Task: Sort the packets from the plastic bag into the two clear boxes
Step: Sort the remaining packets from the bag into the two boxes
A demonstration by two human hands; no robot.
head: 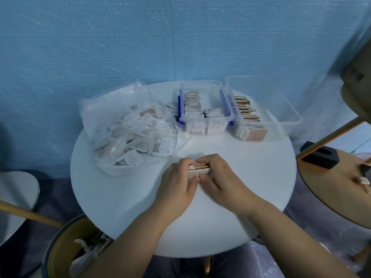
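Note:
A small stack of brown packets (198,169) rests on the white round table (230,177), squeezed between my left hand (178,183) and my right hand (222,179). A clear plastic bag (128,127) lies open at the left, full of mixed white and brown packets. Behind the hands stands a clear box with blue clips (206,106) holding rows of white packets. To its right a larger clear box (281,109) holds a row of brown packets along its left side.
A blue textured wall stands close behind the table. A round brown bin (66,253) with scraps sits at the lower left. A wooden stool (341,187) with a black block on it is at the right.

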